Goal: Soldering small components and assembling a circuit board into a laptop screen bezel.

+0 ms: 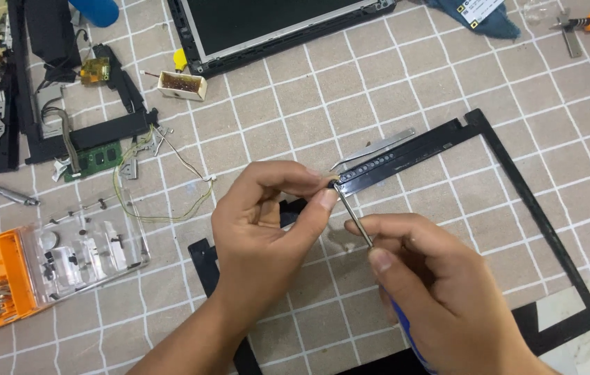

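Right hand (441,278) gripping screwdriver (355,217), shaft slanting up-left to bezel (406,156) pinched by left hand (267,222).

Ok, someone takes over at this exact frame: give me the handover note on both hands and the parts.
Left hand: pinching the end of the black screen bezel at its button strip.
Right hand: holding a thin screwdriver, tip at that pinched spot.
Tweezers lie beside the strip.
Done: bezel is off the screen panel.
Left: whatever the tip is working; too small to tell.
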